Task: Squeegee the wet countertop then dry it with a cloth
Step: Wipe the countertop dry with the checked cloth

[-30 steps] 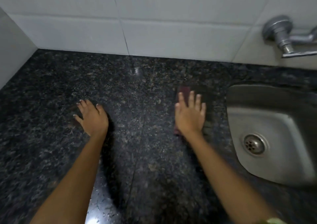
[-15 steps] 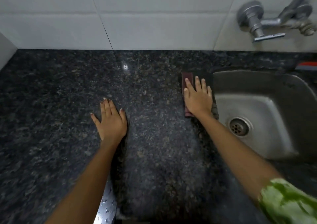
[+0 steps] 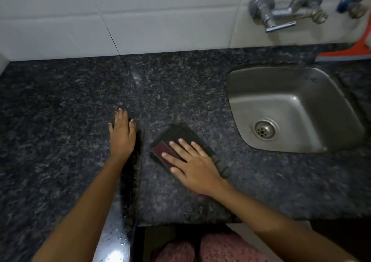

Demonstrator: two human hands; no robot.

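Observation:
A dark folded cloth (image 3: 180,136) with a maroon patch lies on the black speckled granite countertop (image 3: 70,101), left of the sink. My right hand (image 3: 192,165) presses flat on the cloth with straight, spread fingers. My left hand (image 3: 121,135) rests flat on the counter just left of the cloth, fingers straight. An orange squeegee (image 3: 349,53) leans against the wall tiles at the far right, behind the sink, partly cut off by the frame edge.
A steel sink (image 3: 241,85) with a drain is set into the counter at the right. Chrome taps (image 3: 285,10) stick out from the white tiled wall above it. The counter's front edge (image 3: 180,221) runs just below my forearms.
My right hand has slid the cloth from beside the sink's back-left corner toward the front of the counter, turning it diagonal. My left hand stays flat on the counter.

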